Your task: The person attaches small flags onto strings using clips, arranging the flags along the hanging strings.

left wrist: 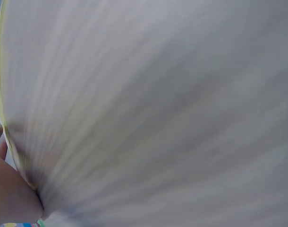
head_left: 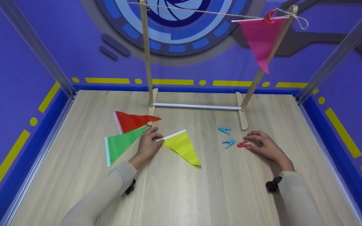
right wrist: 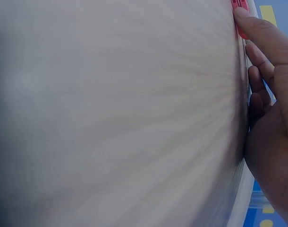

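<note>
My left hand (head_left: 149, 142) pinches the left end of the white edge strip on a yellow pennant (head_left: 183, 147), whose cloth spreads right over the table. Beside that hand lie a green pennant (head_left: 121, 144) and a red pennant (head_left: 132, 121); the green tip runs under the fingers. Over on the right, my right hand (head_left: 267, 149) has thumb and fingertips around the legs of a red clothespin (head_left: 242, 143) at the tabletop. In the right wrist view the thumb presses on the red clothespin (right wrist: 242, 28). Two blue clothespins, an upper one (head_left: 224, 130) and a lower one (head_left: 228, 143), lie just left of it.
Behind the hands stands a wooden frame with a left post (head_left: 146, 56), a right post (head_left: 259, 80) and a white crossbar (head_left: 196, 106). Twine (head_left: 193, 10) spans the posts, with a pink pennant (head_left: 261, 37) clipped by another red clothespin (head_left: 269, 16). Blue printed walls enclose the table.
</note>
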The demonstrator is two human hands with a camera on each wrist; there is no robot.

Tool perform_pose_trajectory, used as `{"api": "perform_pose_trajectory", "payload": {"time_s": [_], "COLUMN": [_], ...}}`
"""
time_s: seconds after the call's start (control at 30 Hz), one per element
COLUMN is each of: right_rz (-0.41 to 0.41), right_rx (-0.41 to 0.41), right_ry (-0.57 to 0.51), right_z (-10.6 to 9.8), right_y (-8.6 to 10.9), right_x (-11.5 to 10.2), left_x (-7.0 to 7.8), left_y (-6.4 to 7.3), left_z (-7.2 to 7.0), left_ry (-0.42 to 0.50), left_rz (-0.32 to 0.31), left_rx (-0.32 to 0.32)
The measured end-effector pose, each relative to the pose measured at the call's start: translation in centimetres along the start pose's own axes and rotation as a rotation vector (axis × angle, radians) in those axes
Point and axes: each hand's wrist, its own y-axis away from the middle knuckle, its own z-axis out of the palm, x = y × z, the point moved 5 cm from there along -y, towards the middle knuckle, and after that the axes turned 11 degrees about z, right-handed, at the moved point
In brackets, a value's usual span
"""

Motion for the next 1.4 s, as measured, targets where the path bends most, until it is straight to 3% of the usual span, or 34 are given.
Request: {"api": "perform_pose_trajectory", "payload": {"time_s": [0.1,0.33,0.43,0.63,0.87,1.4], "right_rz": [0.013,0.047,0.057,0.078,0.066,0.048], "right_rx": [-0.006,-0.007,-0.016,-0.017,-0.015,-0.017], "right_ry": [-0.014,-0.051,-0.054,-0.035,-0.050,-0.034], "right_z": [0.0,-0.1,0.0,-0.2,-0.1,-0.2], "right_y": [0.1,0.2,0.1,0.0,0.1,0.1], "right_x": [0.0,0.0,0.0,0.1,0.1,0.1], "left_x": [0.2,1.0,0.9,0.4,-0.1,0.3], "left_y": [0.3,0.1,0.3,0.4,0.3,-0.1], "left_z": [0.1,0.3,0.3,-0.1,-0.3,-0.2], "left_ry": [0.025,0.000,0.003,0.113,0.219,0.196], "left_rz": [-0.017,0.075,0.082,0.114,0.037,0.006], "left_rx": [0.010,0.020,-0.001,-0.026,-0.037,-0.011]}}
